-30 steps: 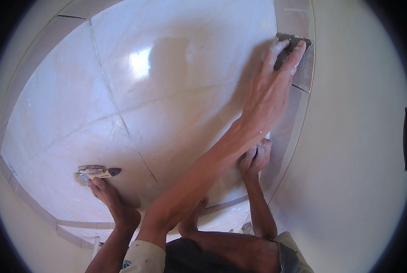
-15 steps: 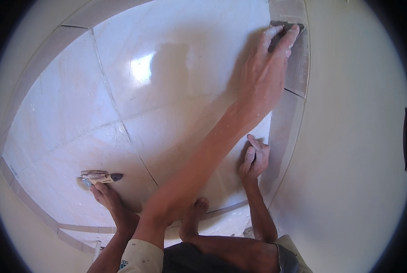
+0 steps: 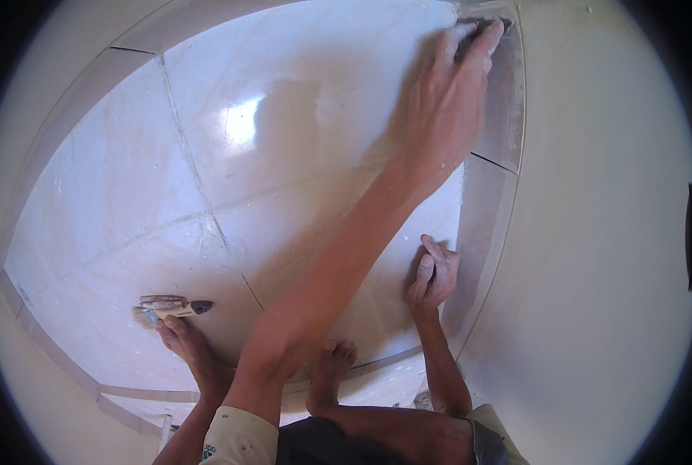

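Note:
My left hand (image 3: 450, 89) reaches across to the far right corner of the floor. Its fingers are closed on a dark flat pad (image 3: 463, 51), pressed against the grey-brown border tile (image 3: 503, 101) along the wall. The hand covers much of the pad, so its exact kind is unclear. Lower down, my right hand (image 3: 436, 275) rests on the pale floor tile beside the border strip. Its thumb and forefinger are apart, the other fingers look curled, and nothing shows in it.
A paintbrush (image 3: 177, 307) with a dark-tipped handle lies by my left foot (image 3: 183, 341), next to a brownish block (image 3: 162, 300). Glossy pale tiles (image 3: 121, 178) cover the floor. A cream wall (image 3: 594, 194) rises close on the right.
My left hand has slid farther away along the border tile, carrying the dark pad toward the corner. The right hand has stayed in place.

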The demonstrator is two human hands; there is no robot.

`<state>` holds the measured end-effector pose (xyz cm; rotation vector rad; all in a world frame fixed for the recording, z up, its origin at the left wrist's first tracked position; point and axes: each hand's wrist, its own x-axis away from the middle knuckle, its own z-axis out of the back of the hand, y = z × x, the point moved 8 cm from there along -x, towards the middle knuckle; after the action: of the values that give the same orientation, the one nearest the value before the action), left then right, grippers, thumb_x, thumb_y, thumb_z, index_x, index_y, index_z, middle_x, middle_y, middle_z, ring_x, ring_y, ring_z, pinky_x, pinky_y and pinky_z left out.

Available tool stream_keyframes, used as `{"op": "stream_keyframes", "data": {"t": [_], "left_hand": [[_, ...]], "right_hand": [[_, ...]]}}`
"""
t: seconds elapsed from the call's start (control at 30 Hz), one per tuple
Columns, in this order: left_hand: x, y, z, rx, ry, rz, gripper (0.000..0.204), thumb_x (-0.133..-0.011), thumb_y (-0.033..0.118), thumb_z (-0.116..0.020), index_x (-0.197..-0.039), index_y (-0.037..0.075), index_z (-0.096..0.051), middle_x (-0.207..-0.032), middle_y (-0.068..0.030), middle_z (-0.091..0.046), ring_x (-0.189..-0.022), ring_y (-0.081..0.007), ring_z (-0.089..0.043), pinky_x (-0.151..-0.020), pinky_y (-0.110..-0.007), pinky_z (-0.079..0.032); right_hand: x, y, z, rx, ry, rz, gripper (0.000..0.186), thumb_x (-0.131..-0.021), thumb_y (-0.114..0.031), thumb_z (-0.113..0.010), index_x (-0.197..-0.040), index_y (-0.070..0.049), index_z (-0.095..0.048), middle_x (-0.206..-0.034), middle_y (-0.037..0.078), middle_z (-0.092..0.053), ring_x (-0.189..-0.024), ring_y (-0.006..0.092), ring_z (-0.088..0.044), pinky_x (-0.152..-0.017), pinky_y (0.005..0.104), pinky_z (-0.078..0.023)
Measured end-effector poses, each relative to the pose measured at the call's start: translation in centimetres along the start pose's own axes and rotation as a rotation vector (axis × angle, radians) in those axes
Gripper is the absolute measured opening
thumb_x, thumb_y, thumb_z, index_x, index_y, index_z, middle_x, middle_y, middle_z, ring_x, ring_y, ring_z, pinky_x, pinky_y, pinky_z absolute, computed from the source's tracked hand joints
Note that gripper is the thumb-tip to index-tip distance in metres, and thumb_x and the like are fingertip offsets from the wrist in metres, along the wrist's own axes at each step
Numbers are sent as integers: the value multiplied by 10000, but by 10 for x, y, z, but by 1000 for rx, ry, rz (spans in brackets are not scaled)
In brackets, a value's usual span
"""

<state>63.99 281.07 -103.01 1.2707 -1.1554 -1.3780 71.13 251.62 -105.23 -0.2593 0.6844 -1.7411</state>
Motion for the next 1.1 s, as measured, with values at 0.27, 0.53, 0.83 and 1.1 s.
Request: {"op": "stream_keyframes", "data": {"t": [0.27,0.53,0.83,1.1], "left_hand": [[-3,-3,0,-36,-54,49,431,-1075,79,-536,-1500,129,-588,-1433,-198,-573,-1118,-448,-634,-994,-518,-522],[-11,-5,0,-27,15,16,440,-1065,56,-546,-1497,128,-586,-1447,-199,-562,-1108,-443,-633,-992,-510,-526],[-14,3,-1,-18,3,32,453,-1047,20,-551,-1496,80,-577,-1422,-227,-574,-1066,-457,-656,-959,-524,-541],[-13,2,-10,-99,35,85,508,-999,-35,-577,-1497,66,-571,-1403,-249,-571,-1035,-453,-660,-931,-514,-550]], "right_hand": [[3,0,0,32,-33,-33,299,-1135,-203,-551,-1271,-6,-729,-1095,139,-734,-909,246,-624,-822,356,-519],[1,-2,-2,9,-18,-19,306,-1136,-205,-549,-1288,-7,-726,-1066,132,-712,-899,234,-610,-809,356,-512],[-3,-3,-1,31,-41,-42,278,-1123,-157,-553,-1288,-7,-719,-1094,138,-727,-908,245,-621,-821,365,-516],[1,-2,-1,10,-44,-21,273,-1118,-145,-555,-1286,-3,-716,-1146,133,-740,-948,264,-633,-851,369,-518]]}}
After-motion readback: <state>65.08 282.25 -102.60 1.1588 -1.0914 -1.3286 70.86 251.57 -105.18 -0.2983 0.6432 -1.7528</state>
